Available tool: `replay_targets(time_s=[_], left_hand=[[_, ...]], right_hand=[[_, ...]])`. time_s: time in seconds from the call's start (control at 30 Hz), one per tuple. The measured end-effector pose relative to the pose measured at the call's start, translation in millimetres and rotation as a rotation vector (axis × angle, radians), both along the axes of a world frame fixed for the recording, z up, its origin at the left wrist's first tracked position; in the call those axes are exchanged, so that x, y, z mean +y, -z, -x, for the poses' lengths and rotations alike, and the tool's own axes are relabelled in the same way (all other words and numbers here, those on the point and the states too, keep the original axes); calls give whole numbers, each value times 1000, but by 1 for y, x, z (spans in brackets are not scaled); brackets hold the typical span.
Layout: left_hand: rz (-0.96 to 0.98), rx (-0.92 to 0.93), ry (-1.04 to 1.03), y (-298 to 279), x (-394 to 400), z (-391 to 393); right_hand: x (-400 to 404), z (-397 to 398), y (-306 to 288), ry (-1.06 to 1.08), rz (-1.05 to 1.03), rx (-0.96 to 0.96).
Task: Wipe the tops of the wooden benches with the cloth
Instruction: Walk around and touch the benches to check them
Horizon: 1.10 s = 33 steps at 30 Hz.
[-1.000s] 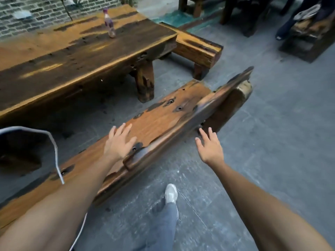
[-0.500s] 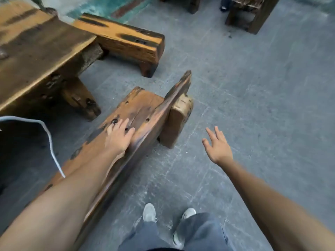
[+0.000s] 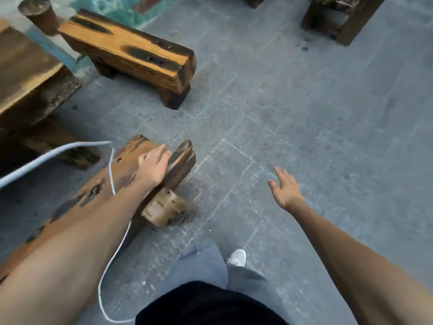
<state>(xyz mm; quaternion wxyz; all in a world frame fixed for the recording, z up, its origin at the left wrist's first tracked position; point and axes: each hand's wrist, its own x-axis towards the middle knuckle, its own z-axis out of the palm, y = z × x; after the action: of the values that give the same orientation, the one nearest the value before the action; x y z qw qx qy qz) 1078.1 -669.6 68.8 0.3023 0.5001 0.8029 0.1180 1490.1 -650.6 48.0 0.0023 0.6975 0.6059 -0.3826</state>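
- palm work: the left grip [image 3: 153, 168] lies flat on the top of the near counter [image 3: 93, 193], right at its far end, with the fingers straight and spread towards the raised dark edge.
- no cloth shows in this view. it may be under the palm, but i cannot tell, so check that fabric and not bare skin meets the wood.
- the right grip [image 3: 285, 191] hangs wide and empty over the floor [image 3: 304, 113], well apart from the counter. it seems to serve only for balance.
- this looks like the tail of one pass. carry the stroke fully off the end corner so that dust falls to the floor and is not piled against the raised edge.
- press evenly through the whole palm. the top has knots, holes and a rough lip that could snag fabric or catch fingertips.
- a white cable [image 3: 46, 158] crosses the left forearm and the counter top, so mind it does not drag under the wiping grip.
- the far counter [image 3: 126, 48] stands across the floor beyond the end of this one. judging by position, it is the next top to wipe.
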Motion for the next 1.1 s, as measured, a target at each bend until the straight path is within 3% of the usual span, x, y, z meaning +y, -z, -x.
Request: replay_targets(time_s=[0.2, 0.43, 0.73, 0.87, 1.1], left_hand=[[26, 107, -68, 8, 103, -10], [272, 49, -278, 41, 263, -8], [229, -31, -427, 7, 464, -12], [219, -18, -550, 23, 559, 11], [272, 20, -762, 38, 651, 14]], right_hand=[[177, -4, 8, -121, 36, -22], [366, 16, 17, -274, 102, -29], [643, 48, -12, -393, 61, -81], [777, 83, 5, -469, 52, -60], [953, 167, 14, -705, 125, -59]])
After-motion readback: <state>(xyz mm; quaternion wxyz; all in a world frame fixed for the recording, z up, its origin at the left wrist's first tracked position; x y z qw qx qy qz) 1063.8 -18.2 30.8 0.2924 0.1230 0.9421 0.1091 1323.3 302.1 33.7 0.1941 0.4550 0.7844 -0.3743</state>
